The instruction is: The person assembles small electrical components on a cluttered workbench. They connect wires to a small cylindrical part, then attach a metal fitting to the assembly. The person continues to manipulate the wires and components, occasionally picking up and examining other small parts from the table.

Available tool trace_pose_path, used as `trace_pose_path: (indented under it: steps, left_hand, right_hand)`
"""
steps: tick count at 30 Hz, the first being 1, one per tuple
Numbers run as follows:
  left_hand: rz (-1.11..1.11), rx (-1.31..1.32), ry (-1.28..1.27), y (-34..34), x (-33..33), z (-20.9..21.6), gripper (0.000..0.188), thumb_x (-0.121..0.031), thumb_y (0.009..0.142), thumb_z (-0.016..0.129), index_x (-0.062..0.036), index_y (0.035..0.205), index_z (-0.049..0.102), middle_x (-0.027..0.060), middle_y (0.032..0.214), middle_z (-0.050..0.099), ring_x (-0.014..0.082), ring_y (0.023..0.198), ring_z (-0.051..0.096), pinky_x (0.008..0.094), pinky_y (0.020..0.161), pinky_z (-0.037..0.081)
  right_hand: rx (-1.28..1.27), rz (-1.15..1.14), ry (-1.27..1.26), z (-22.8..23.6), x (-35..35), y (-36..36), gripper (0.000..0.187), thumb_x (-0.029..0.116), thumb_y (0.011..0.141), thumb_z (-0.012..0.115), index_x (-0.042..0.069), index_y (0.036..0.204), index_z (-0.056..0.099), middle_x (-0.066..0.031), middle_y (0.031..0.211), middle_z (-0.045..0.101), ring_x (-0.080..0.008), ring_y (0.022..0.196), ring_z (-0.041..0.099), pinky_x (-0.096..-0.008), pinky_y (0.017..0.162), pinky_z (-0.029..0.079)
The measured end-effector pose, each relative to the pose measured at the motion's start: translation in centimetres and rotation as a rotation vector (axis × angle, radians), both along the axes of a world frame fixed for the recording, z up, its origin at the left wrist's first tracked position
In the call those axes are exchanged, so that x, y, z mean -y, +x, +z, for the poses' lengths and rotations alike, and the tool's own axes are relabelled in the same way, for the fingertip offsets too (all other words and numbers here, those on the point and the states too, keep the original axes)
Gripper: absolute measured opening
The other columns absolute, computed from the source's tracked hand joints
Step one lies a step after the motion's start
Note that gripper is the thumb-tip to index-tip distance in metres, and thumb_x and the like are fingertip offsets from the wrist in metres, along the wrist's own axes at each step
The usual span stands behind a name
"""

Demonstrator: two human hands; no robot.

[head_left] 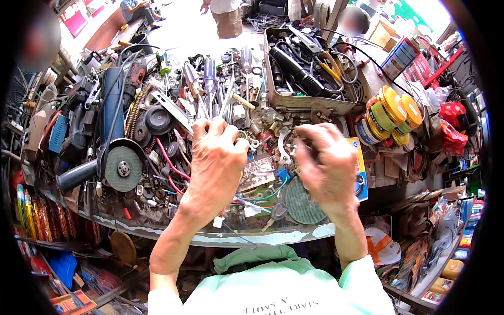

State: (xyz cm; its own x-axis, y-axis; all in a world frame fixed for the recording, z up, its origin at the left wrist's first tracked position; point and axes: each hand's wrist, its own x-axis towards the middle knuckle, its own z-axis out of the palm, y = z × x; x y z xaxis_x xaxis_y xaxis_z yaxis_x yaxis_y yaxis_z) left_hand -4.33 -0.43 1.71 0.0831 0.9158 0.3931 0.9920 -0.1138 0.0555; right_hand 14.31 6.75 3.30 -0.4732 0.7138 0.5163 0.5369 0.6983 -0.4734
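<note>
My left hand (pixel 218 160) reaches into the middle of the cluttered bench, its fingers curled down and closed among small metal parts; what they hold, if anything, is hidden. Just beyond them lie several screwdrivers (pixel 210 76), their shafts pointing toward that hand. My right hand (pixel 328 165) is over the right side of the pile, its bent fingers smeared by motion, so any thing in them cannot be made out. A silver spanner (pixel 284 149) lies between the hands. Partly under my right hand is a round green grinding disc (pixel 302 203).
An angle grinder (pixel 123 167) with a fitted disc lies at left, beside a drill (pixel 135 79). Behind my right hand stands a metal box (pixel 312 103) full of tools and cables. Yellow-lidded tubs (pixel 392 102) are stacked at right. The bench's curved front edge (pixel 210 236) is close to me.
</note>
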Motion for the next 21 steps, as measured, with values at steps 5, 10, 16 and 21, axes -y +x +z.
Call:
trace_pose_path:
  steps: [5, 10, 16, 21]
  left_hand:
    - [0.035, -0.090, -0.094, 0.3, -1.3, -1.4, 0.006, -0.011, 0.072, 0.070, -0.0052, 0.074, 0.069, 0.0093, 0.085, 0.061, 0.0248, 0.096, 0.056, 0.0414, 0.092, 0.036]
    - [0.133, -0.055, -0.124, 0.6, -0.9, -1.8, 0.013, -0.012, 0.074, 0.071, -0.0036, 0.081, 0.065, 0.0105, 0.089, 0.059, 0.0267, 0.101, 0.054, 0.0438, 0.095, 0.033]
    - [0.014, 0.171, 0.070, 0.2, -1.1, -2.7, 0.019, -0.011, 0.075, 0.072, -0.0066, 0.094, 0.068, 0.0067, 0.087, 0.058, 0.0256, 0.094, 0.055, 0.0424, 0.093, 0.034]
    - [-0.043, 0.076, 0.022, 0.6, -1.2, -2.8, 0.025, -0.011, 0.074, 0.072, -0.0084, 0.098, 0.069, 0.0039, 0.087, 0.058, 0.0238, 0.097, 0.055, 0.0439, 0.094, 0.034]
  right_hand:
    - [0.110, 0.131, -0.076, -2.9, -0.8, -2.2, 0.016, 0.011, 0.085, 0.064, 0.004, 0.098, 0.063, -0.0136, 0.089, 0.061, -0.0331, 0.071, 0.064, -0.0408, 0.062, 0.053]
    - [0.096, 0.049, -0.094, -4.7, -1.6, -0.7, 0.014, 0.012, 0.086, 0.063, 0.004, 0.098, 0.063, -0.0136, 0.088, 0.061, -0.0331, 0.070, 0.065, -0.0406, 0.061, 0.052]
    - [0.071, 0.058, -0.124, -4.1, -1.3, -1.0, 0.014, 0.011, 0.086, 0.063, 0.004, 0.099, 0.063, -0.0137, 0.088, 0.061, -0.0337, 0.069, 0.065, -0.0416, 0.061, 0.052]
    - [0.120, 0.053, -0.141, -4.5, -1.4, -0.8, 0.016, 0.011, 0.085, 0.063, 0.003, 0.099, 0.063, -0.0143, 0.088, 0.060, -0.0343, 0.070, 0.064, -0.0423, 0.062, 0.052]
